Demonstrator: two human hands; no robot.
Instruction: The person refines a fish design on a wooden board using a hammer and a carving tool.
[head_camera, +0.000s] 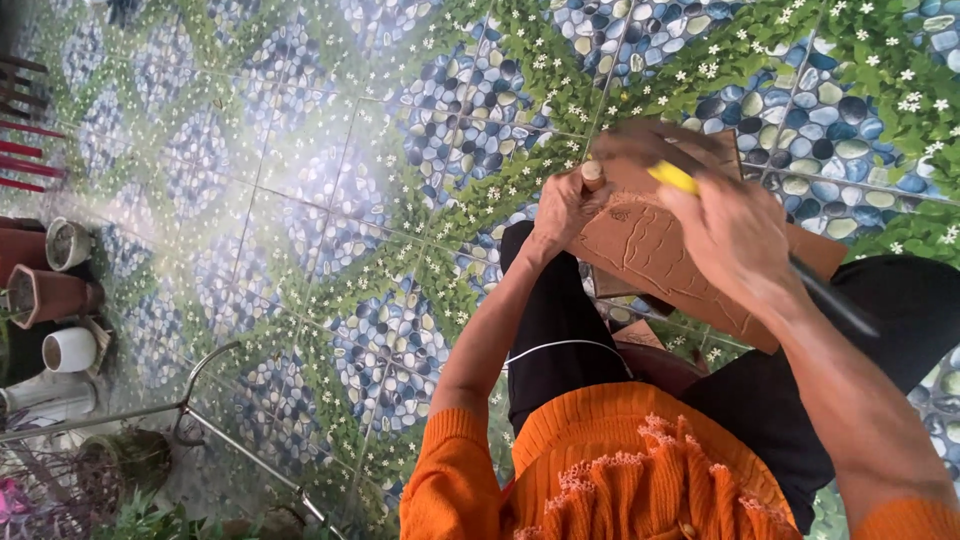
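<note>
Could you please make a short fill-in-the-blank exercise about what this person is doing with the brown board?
1. The left hand steadies the carved brown board on the person's ____.
2. The right hand grips a tool whose handle is partly ____ in colour.
3. The sleeves are ____.

Missing words: lap; yellow; orange

There is one camera, and it sits on the person's head. It looks almost straight down. The person's orange top (600, 470) fills the bottom of the frame, very close to the camera. The two arms reach up from there toward the upper right, so the hands are close too. The tiled floor (300, 200) is farther away and fills most of the frame. Plant pots (55, 295) show at the left edge. No other view shares this scene.
</note>
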